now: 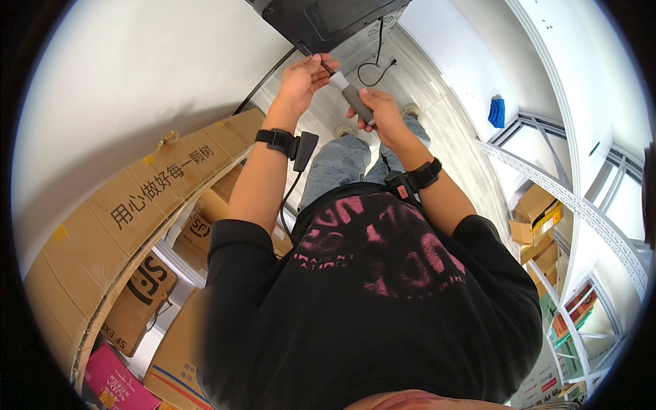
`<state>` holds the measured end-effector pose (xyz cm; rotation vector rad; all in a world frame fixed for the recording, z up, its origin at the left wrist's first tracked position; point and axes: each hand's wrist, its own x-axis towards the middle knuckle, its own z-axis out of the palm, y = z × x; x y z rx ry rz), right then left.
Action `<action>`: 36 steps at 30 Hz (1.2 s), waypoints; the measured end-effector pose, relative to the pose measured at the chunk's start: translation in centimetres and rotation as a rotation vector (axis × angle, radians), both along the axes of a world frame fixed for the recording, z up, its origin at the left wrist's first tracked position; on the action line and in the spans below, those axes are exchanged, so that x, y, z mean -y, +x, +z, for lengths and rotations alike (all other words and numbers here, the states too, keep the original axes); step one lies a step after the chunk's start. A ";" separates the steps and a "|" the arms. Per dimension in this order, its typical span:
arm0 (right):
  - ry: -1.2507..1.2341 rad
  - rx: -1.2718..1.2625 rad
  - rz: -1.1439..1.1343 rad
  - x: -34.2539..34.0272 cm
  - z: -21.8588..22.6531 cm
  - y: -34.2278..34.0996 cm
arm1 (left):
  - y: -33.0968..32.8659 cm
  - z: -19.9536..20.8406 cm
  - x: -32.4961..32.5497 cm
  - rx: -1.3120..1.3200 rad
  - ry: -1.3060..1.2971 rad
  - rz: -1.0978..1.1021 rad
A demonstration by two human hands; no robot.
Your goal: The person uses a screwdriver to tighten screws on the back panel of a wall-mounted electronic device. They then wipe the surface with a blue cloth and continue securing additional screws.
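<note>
A screwdriver [353, 98] with a grey handle and a dark shaft points up and to the left. My right hand [379, 113] is wrapped round its handle. The fingers of my left hand [304, 80] pinch the shaft near its front end. That end reaches the lower edge of a black boxy device [318, 20] at the top of the view; whether the tip sits in a screw is too small to tell. Both of my wrists carry black straps with small units on them.
A black cable [369, 65] hangs from the device and curls on the pale floor [437, 102]. Cardboard boxes [195, 239] stand at the left behind a long cardboard panel [164, 178]. White metal shelving [574, 198] with boxes runs along the right, near a blue object [497, 113].
</note>
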<state>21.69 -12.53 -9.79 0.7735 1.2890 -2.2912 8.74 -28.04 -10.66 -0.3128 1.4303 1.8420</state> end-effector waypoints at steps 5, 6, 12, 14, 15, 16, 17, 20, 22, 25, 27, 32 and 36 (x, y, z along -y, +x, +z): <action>0.620 -0.195 -0.060 2.0 -1.6 0.3 | 0.1 0.0 -0.7 -0.002 -0.112 0.024; 0.519 -0.146 -0.065 1.9 -1.1 0.1 | 0.2 0.1 -0.8 0.006 -0.119 0.037; -0.067 0.002 0.020 -0.3 -0.3 -0.1 | 0.6 0.9 -0.6 -0.026 0.012 0.000; 0.123 -0.024 0.030 0.2 -0.1 0.0 | 0.4 0.1 -0.4 -0.050 -0.063 -0.026; 0.324 -0.047 0.010 1.3 0.1 0.0 | 0.2 -0.4 -0.3 -0.054 -0.097 -0.044; 0.526 -0.070 -0.010 2.0 0.2 0.0 | 0.0 -0.8 -0.2 -0.058 -0.132 -0.061; 0.486 -0.081 -0.042 2.0 0.1 0.1 | 0.0 -1.2 -0.2 -0.053 -0.147 -0.051; 0.279 -0.068 -0.085 1.5 -0.1 0.1 | 0.3 -0.3 -0.7 -0.028 -0.110 -0.009; 0.019 -0.006 -0.039 0.4 0.2 0.2 | 0.5 0.3 -0.5 -0.002 0.021 0.036; -0.054 0.003 0.044 -0.4 0.2 0.1 | 0.5 0.5 -0.2 -0.029 0.062 0.019; 0.192 -0.014 0.069 0.6 0.6 0.1 | 0.5 -0.4 -0.3 -0.040 0.007 0.031; 0.364 -0.051 -0.086 1.8 -0.5 0.4 | 0.5 -1.3 -1.0 -0.022 -0.080 0.084; 0.002 0.065 -0.041 -0.2 0.4 0.2 | 0.9 0.5 -0.9 -0.023 0.021 0.060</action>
